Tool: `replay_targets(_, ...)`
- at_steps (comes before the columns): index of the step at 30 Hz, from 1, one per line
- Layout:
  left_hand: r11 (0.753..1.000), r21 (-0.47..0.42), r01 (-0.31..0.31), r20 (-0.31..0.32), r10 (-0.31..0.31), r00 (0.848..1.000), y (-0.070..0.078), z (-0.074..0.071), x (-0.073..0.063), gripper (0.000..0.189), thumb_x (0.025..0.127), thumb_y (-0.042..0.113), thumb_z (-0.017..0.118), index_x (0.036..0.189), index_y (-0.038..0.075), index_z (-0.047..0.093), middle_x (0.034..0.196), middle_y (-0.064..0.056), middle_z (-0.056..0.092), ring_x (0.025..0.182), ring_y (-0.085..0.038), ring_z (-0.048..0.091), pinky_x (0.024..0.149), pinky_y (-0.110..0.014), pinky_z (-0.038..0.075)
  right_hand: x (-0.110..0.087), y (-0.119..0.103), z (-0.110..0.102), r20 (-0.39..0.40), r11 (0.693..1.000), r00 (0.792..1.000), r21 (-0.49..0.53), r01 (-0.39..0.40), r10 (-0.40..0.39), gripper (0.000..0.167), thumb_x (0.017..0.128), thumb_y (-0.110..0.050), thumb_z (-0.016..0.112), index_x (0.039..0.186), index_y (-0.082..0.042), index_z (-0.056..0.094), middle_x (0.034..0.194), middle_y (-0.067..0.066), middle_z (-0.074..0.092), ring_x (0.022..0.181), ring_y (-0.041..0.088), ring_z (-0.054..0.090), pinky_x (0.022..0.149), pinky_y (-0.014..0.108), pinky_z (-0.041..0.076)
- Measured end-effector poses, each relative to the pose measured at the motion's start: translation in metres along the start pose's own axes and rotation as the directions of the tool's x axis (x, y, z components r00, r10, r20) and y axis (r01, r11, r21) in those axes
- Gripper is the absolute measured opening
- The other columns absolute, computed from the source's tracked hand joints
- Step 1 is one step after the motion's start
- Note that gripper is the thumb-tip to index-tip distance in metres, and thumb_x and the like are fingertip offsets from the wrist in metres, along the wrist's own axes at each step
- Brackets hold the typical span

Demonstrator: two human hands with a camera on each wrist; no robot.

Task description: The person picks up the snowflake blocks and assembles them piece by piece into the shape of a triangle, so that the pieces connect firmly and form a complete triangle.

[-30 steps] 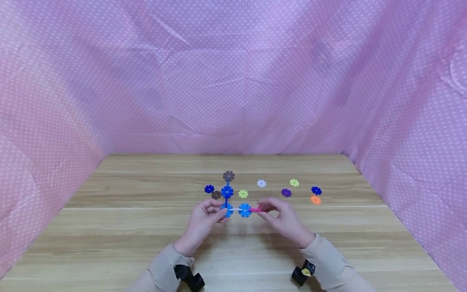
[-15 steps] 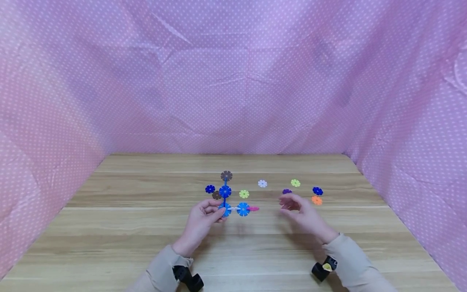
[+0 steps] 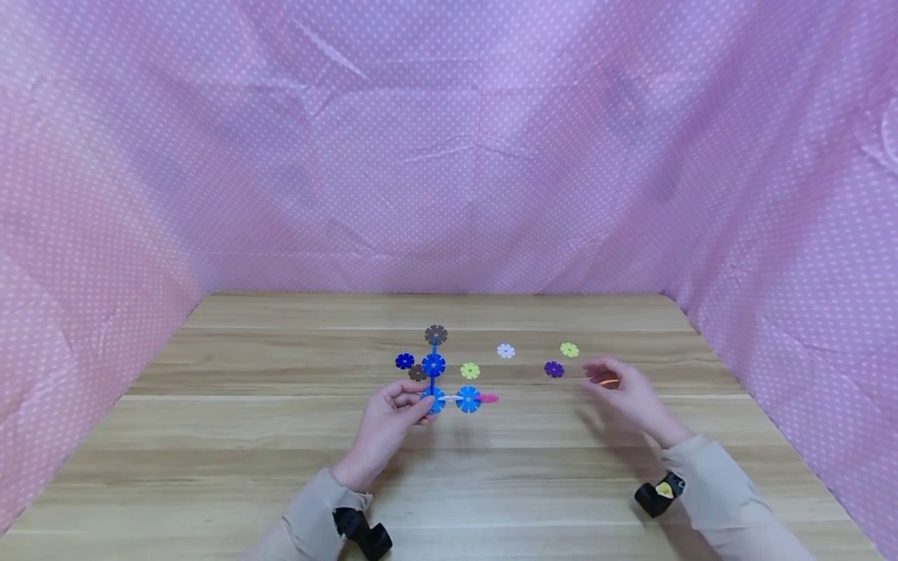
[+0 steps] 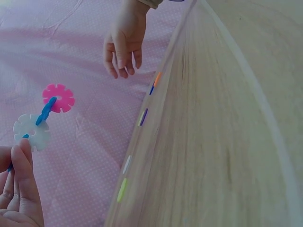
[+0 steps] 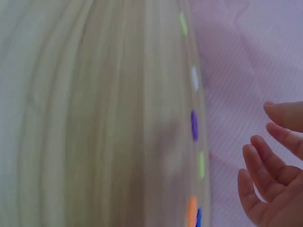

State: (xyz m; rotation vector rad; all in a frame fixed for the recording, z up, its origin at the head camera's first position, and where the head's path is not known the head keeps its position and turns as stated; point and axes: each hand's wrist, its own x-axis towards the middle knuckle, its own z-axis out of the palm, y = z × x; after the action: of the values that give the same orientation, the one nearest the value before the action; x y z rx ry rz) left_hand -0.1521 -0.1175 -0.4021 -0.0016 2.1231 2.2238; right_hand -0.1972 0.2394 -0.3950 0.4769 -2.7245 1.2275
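Observation:
My left hand (image 3: 387,425) pinches the lower left blue disc of a joined chain of slotted flower-shaped plastic discs. From there a blue piece (image 3: 433,365) and a brown disc (image 3: 436,335) rise upward. Sideways run a white disc (image 4: 31,133), another blue disc (image 3: 468,400) and a pink disc (image 4: 58,98) at the end. My right hand (image 3: 627,396) hovers over the right of the table, fingers relaxed and apart, holding nothing. Below it in the right wrist view lie an orange disc (image 5: 192,211) and a dark blue disc (image 5: 199,217), mostly hidden by the hand in the head view.
Loose discs lie on the wooden table (image 3: 491,499): dark blue (image 3: 404,361), brown (image 3: 417,373), yellow-green (image 3: 470,371), white (image 3: 506,351), purple (image 3: 553,369) and another yellow-green disc (image 3: 570,350). Pink dotted cloth (image 3: 449,156) hangs around the back and sides.
My right hand has let go of the pink disc and moved right, over the orange and dark blue discs. The left hand keeps its hold, the chain nearly still.

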Motion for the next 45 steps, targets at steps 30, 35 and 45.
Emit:
replay_targets(30, 1.000, -0.011, -0.018, 0.003, 0.018, 1.000, 0.000, -0.001, 0.001, 0.021, 0.088, -0.002, 0.061, 0.109, -0.005, 0.059, 0.083, -0.008, 0.067, 0.072, -0.014, 0.067, 0.074, -0.031, 0.058, 0.017, 0.048, -0.021, 0.130, 0.950, 0.978, -0.286, -0.122, 0.165, 0.022, 0.084, -0.010, 0.067, 0.100, 0.004, 0.062, 0.090, 0.016, 0.065, 0.084, 0.029, 0.061, 0.074, 0.041, 0.050)
replay_targets(35, 1.000, -0.008, -0.016, 0.003, 0.016, 1.000, 0.000, -0.001, 0.001, 0.021, 0.088, -0.002, 0.061, 0.108, -0.006, 0.059, 0.084, -0.009, 0.068, 0.071, -0.013, 0.067, 0.074, -0.032, 0.058, 0.016, 0.048, -0.019, 0.132, 0.951, 0.976, -0.280, -0.131, 0.173, 0.020, 0.084, -0.008, 0.066, 0.098, 0.005, 0.063, 0.086, 0.013, 0.063, 0.079, 0.022, 0.058, 0.069, 0.035, 0.048)
replay_targets(45, 1.000, -0.009, -0.027, -0.001, 0.027, 1.000, -0.001, -0.001, 0.000, 0.021, 0.087, -0.003, 0.062, 0.109, -0.005, 0.059, 0.084, -0.010, 0.068, 0.072, -0.014, 0.067, 0.075, -0.034, 0.058, 0.017, 0.045, -0.021, 0.156, 0.946, 0.971, -0.300, -0.126, 0.179, 0.025, 0.080, -0.008, 0.071, 0.100, 0.005, 0.063, 0.087, 0.013, 0.062, 0.078, 0.021, 0.055, 0.067, 0.031, 0.044)
